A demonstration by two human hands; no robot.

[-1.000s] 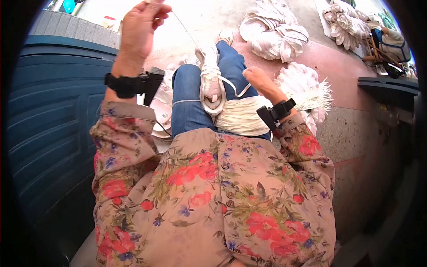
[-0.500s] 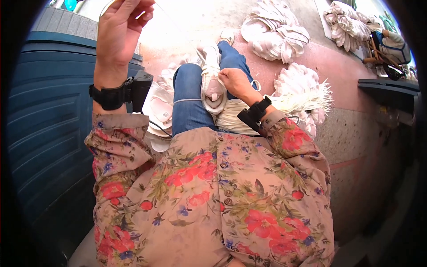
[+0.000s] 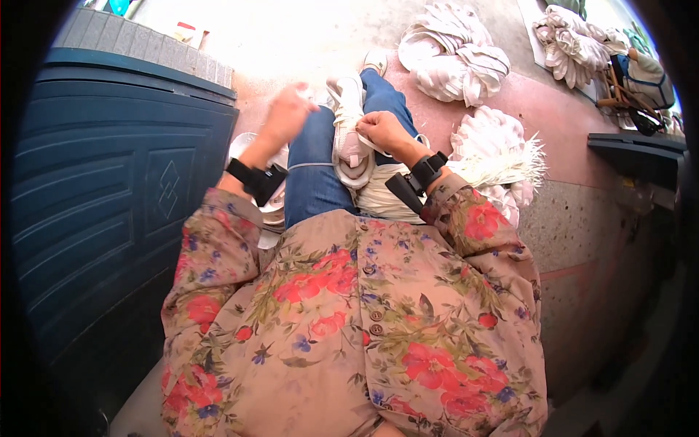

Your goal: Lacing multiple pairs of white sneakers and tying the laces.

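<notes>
Pinched together, fingertips of the right hand (image 3: 389, 133) held a white lace (image 3: 376, 148) at a pale sneaker (image 3: 351, 149) on the person's lap (image 3: 313, 193). Whether the blurred left hand (image 3: 289, 115) gripped anything was unclear. A blue-and-white bag (image 3: 650, 80), contents hidden, sat upper right.

left fingers (image 3: 303, 101): blurred | right fingers (image 3: 367, 127): hold too small to tell | cyan object (image 3: 118, 6): cut off above

Sneaker (image 3: 354, 162): white and pale pink, toe away, between left fingers (image 3: 303, 92) and right fingers (image 3: 370, 127)
Lace (image 3: 376, 148): white, curving near right fingers
</notes>
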